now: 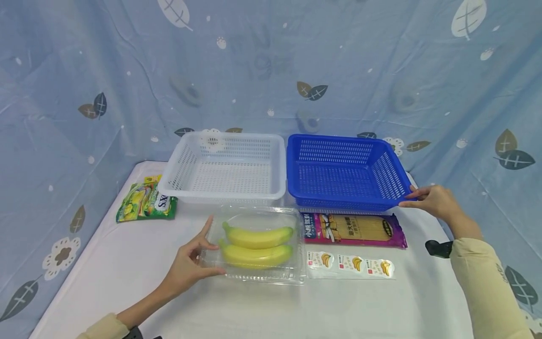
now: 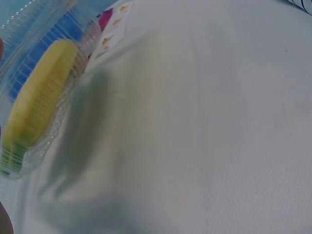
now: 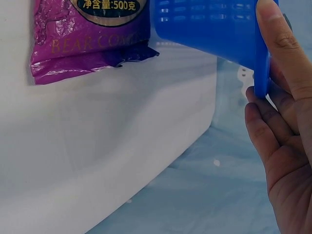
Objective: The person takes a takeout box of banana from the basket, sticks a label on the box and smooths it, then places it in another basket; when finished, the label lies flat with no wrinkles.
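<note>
In the head view, my left hand (image 1: 191, 262) grips the left end of a clear plastic clamshell box (image 1: 259, 214), thumb at the near corner. Inside lie two yellow bananas (image 1: 257, 237) with green tips. A shadow falls on the cloth beside the box in the left wrist view, where only one banana (image 2: 40, 92) shows clearly and little of the hand is visible. My right hand (image 1: 441, 206) pinches the near right corner of a blue plastic basket (image 1: 338, 200); the right wrist view shows thumb and fingers on either side of its rim (image 3: 262, 73).
Left of the blue basket stands a white basket (image 1: 220, 194). A purple spaghetti packet (image 1: 355, 229) lies before the blue one, with a strip of banana stickers (image 1: 351, 264) nearer. Green-yellow packets (image 1: 146, 200) lie at the left. Patterned blue curtain (image 1: 271, 61) surrounds the white table (image 1: 262, 310).
</note>
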The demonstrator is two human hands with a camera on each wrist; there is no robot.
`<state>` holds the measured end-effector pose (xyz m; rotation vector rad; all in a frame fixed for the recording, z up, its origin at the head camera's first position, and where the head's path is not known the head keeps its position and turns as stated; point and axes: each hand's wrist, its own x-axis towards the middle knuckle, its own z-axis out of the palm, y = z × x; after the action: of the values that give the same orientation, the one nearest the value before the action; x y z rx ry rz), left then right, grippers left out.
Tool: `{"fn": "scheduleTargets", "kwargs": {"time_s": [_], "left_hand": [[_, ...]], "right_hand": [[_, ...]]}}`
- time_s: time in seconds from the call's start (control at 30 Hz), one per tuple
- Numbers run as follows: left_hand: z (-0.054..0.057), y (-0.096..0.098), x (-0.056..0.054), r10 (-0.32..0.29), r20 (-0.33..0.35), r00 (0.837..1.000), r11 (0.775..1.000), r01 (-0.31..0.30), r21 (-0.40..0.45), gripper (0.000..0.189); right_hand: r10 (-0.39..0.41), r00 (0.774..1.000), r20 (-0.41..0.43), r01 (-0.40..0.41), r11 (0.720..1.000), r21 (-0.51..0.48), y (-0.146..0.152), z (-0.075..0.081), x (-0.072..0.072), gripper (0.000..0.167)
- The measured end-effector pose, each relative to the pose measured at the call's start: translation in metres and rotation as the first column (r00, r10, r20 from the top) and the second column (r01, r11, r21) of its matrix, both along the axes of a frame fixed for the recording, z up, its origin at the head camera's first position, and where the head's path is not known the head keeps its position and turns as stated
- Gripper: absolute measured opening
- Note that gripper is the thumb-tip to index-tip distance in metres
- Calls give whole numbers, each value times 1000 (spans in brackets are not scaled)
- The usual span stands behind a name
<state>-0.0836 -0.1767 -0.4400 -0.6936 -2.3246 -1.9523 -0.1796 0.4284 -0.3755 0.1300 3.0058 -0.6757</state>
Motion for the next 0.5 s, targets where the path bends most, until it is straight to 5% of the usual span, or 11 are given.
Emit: {"fn": "scheduleTargets", "kwargs": {"time_s": [0.5], "left_hand": [[-9,-21,-2,69,16,998,997,-68,-36,43]], "right_hand": [[-18,1000,22,18,1000,-5,-1,1,1,75]]}}
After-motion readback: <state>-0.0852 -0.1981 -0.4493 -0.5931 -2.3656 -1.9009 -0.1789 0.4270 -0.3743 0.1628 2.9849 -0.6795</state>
